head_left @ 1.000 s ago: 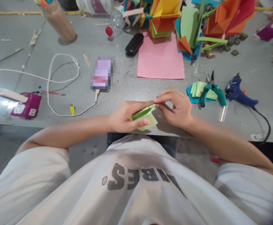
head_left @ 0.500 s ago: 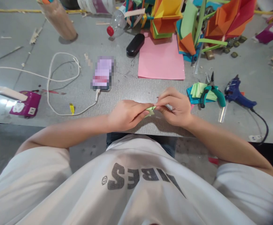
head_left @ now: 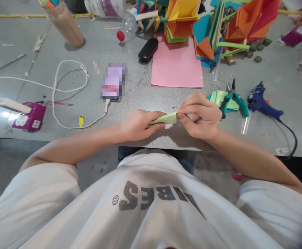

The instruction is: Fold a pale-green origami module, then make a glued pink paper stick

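A folded piece of light green paper (head_left: 168, 118) is stretched between my two hands, just above the table's front edge. My left hand (head_left: 140, 125) pinches its left end between thumb and fingers. At the other end, the thumb and forefinger of my right hand (head_left: 201, 116) grip the corner. Part of the paper is hidden by my left fingers. Right of my right hand lie light green folded papers (head_left: 218, 98) with teal-handled pliers (head_left: 235, 102) on top. A pink paper sheet (head_left: 176, 69) is flat on the table beyond my hands.
A blue glue gun (head_left: 265, 102) with a black cord lies at the right. A phone (head_left: 113, 81) on a white cable and a purple box (head_left: 30, 116) are to the left. At the back are a black case (head_left: 148, 50), a plastic bottle (head_left: 128, 27) and colourful folded paper (head_left: 183, 17).
My right hand has moved a little to the right, away from my left. More of the green paper shows between them now.
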Demonstrator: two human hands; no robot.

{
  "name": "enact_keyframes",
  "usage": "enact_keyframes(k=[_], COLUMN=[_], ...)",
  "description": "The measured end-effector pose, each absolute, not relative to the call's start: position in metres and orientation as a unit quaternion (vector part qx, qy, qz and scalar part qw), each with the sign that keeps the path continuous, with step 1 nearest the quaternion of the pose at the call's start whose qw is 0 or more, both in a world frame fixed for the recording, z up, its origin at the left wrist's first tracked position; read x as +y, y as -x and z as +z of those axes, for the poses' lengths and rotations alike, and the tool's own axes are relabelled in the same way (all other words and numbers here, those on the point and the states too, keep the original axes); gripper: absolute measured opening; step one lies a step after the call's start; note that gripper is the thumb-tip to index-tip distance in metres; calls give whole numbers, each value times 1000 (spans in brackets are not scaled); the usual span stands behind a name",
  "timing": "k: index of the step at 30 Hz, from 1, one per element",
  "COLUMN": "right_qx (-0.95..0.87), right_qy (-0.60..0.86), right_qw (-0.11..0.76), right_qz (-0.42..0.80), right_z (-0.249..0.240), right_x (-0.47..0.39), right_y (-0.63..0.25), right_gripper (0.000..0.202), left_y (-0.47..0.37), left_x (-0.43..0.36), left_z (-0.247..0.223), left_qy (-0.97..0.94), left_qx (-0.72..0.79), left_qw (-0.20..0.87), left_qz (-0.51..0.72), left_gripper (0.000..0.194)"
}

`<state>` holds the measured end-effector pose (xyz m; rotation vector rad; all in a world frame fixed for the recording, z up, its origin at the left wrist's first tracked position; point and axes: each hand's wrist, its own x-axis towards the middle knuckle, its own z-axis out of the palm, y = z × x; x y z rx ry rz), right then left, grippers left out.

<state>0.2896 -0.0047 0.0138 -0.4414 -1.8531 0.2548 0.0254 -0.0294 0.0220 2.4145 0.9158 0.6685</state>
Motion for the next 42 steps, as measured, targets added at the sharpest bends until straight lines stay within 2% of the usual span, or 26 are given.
enact_keyframes(k=[3, 5, 8, 11, 13, 18, 25, 28, 31, 34, 36, 39, 42], right_qx=[-760, -762, -809, -855, -863, -838, -853, -875, -887, -882, -870, -851, -838], right_qy=[238, 245, 209, 175, 183, 274, 278, 279, 276, 281, 291, 299, 301], right_qw=[590, 583, 537, 478, 456, 450, 423, 379, 359, 366, 380, 414, 442], right_qz=[131, 137, 116, 100, 114, 143, 127, 114, 92, 99, 119, 122, 111], right_z=[7, 3, 3, 7, 8, 3, -3, -1, 2, 6, 8, 7, 3], right_x=[2, 6, 7, 4, 1, -1, 3, 1, 0, 0, 0, 3, 5], right_y=[-294, -298, -303, -306, -306, -299, -300, -300, -300, -301, -302, -302, -300], right_gripper=[10, 26, 44, 37, 39, 34, 15, 19, 32, 49, 54, 44, 24], left_y=[-25, -25, -26, -27, -27, -27, -26, -26, -26, -23, -19, -16, -16], left_x=[-25, -22, -21, -21, -21, -21, -21, -20, -18, -15, -12, -7, -4], left_z=[26, 27, 27, 27, 26, 23, 21, 17, 13, 12, 12, 12, 13], left_qy=[-825, -794, -785, -796, -798, -809, -815, -817, -816, -795, -757, -659, -584], left_qx=[377, 399, 420, 420, 416, 418, 419, 403, 374, 355, 334, 299, 299], left_qw=[321, 356, 349, 319, 313, 283, 272, 274, 288, 347, 437, 591, 665], left_qz=[274, 290, 293, 297, 303, 301, 293, 309, 333, 348, 352, 356, 356], left_gripper=[37, 37, 36, 35, 35, 33, 39, 45, 53, 68, 76, 66, 54])
